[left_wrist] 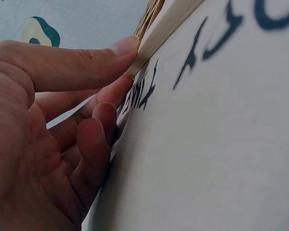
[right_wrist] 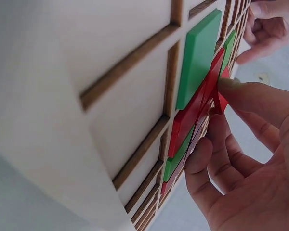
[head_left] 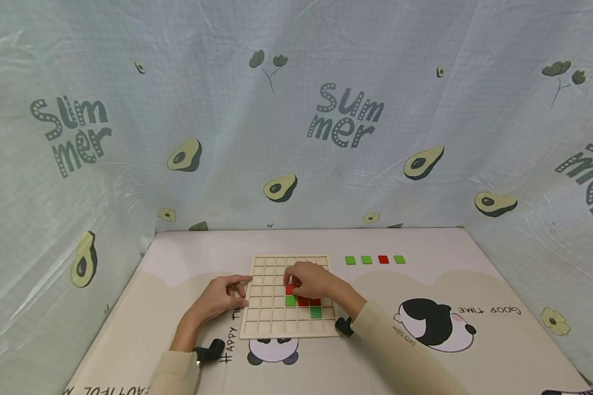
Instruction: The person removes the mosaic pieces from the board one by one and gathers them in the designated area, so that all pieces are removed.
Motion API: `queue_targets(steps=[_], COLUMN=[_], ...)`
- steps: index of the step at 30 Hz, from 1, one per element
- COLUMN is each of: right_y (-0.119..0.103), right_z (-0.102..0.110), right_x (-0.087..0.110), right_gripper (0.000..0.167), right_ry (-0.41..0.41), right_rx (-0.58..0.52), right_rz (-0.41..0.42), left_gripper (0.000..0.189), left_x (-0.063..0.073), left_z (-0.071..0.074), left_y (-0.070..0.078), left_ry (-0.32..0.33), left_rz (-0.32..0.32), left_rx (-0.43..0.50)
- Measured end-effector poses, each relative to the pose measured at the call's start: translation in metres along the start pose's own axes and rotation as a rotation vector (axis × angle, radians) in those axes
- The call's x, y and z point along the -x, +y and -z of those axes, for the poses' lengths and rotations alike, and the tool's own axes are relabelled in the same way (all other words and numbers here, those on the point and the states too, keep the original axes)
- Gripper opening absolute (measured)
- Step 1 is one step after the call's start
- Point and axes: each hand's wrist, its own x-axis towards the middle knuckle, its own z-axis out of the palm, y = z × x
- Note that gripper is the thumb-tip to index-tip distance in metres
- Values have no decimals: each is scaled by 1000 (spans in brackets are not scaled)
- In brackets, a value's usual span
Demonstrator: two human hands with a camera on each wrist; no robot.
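Note:
A pale wooden grid board (head_left: 263, 316) lies on the table. At its left edge, my left hand (head_left: 216, 298) touches the side with spread thumb and forefinger; the left wrist view shows the thumb tip (left_wrist: 127, 45) against the board's edge. My right hand (head_left: 312, 278) is over the board's middle and pinches a red square tile (right_wrist: 222, 100), tilted at the grid, between thumb and fingers. Beside it, a green tile (head_left: 291, 300), red tiles (head_left: 303, 302) and a darker green tile (head_left: 316, 312) sit in cells. The right hand covers part of the board behind it.
To the right of the board, a row holds a green tile (head_left: 350, 260), another green tile (head_left: 367, 259), a red tile (head_left: 383, 259) and a further green tile (head_left: 399, 259). Patterned sheets (head_left: 217, 109) enclose the table's back and sides.

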Motion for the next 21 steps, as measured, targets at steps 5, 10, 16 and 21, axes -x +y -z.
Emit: queue_targets(steps=[5, 10, 16, 21], right_y=[2, 1, -2, 0], right_z=[-2, 1, 6, 5], right_x=[1, 3, 8, 7], right_gripper=[19, 21, 22, 22], right_ry=[3, 6, 23, 29], right_rx=[-8, -39, -51, -53], right_rz=[-9, -12, 20, 35], left_gripper=[60, 60, 60, 60], left_x=[-1, -2, -2, -2], left_z=[-1, -1, -1, -2], left_y=[-1, -2, -1, -1], left_ry=[2, 10, 10, 10], left_rz=[15, 7, 10, 18], left_rx=[-19, -29, -27, -23])
